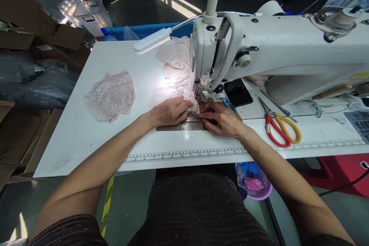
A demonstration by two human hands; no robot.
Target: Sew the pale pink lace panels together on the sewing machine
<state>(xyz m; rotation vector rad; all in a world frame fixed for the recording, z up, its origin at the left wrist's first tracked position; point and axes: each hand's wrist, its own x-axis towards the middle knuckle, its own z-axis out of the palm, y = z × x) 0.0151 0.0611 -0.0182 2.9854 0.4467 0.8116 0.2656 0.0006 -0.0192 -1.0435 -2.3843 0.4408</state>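
Observation:
A white sewing machine (273, 42) stands on a white table (95, 134). Pale pink lace fabric (175, 73) lies under its needle area and trails away to the back. My left hand (168, 111) rests on the near edge of that lace, fingers curled and pressing it down just left of the presser foot. My right hand (220, 119) lies on the metal plate in front of the needle, fingertips pinched together on the lace edge. The two hands almost touch.
A second heap of pink lace (111, 96) lies at the table's left. Red and yellow scissors (278, 127) and a dark phone (238, 92) sit right of the needle. A gooseneck lamp (152, 40) lights the work. Cardboard boxes (29, 30) stand left; a purple basket (255, 180) hangs below.

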